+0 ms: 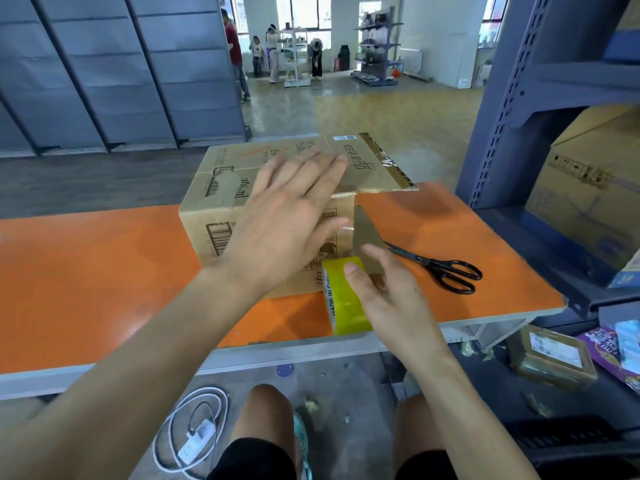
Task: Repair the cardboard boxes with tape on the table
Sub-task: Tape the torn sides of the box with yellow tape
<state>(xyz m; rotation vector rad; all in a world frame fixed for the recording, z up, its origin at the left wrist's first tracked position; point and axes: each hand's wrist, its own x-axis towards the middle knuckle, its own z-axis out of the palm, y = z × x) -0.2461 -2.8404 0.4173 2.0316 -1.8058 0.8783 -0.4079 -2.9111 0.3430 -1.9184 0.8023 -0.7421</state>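
A printed cardboard box (pixel 221 188) stands on the orange table (pixel 86 271), with one flap sticking out flat to the right and another hanging at its right side. My left hand (pixel 287 216) lies flat with straight fingers over the box's top near edge. My right hand (pixel 388 292) grips a yellowish roll of clear tape (pixel 344 299) at the box's near right corner, thumb on top of the roll. A stretch of tape seems to run from the roll up to the box edge.
Black scissors (pixel 440 266) lie on the table right of the box. A blue metal shelf rack (pixel 519 98) with cardboard boxes stands at the right. Small parcels (pixel 550 362) sit low at the right. A white charger and cable (pixel 194 434) lie on the floor. Several people stand far behind.
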